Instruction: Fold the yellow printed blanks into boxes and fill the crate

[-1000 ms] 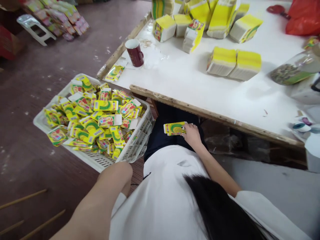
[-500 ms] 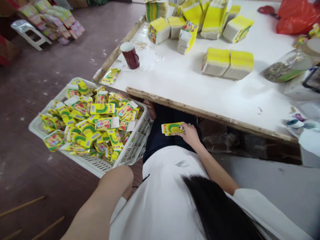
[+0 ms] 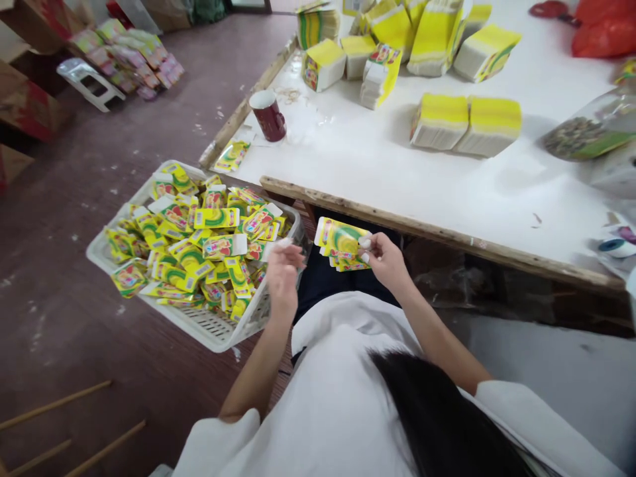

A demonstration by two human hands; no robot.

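Observation:
My right hand is closed on a small stack of flat yellow and green carton blanks, lifted just below the table's wooden front edge. My left hand is raised between the white plastic basket and the stack, its fingers loosely curled; a white tip shows at them, and I cannot make out what it is. The basket at my left holds several loose blanks of the same kind. The hands are a short way apart.
On the white table lie bundled stacks of yellow blanks, a dark red mug, a clear bag, a red bag and tape rolls. Boxes, packets and a white stool stand at the far left.
My left arm swung up from behind, so the hand now shows beside the basket. My right hand lifted the stack off my lap and tilted it.

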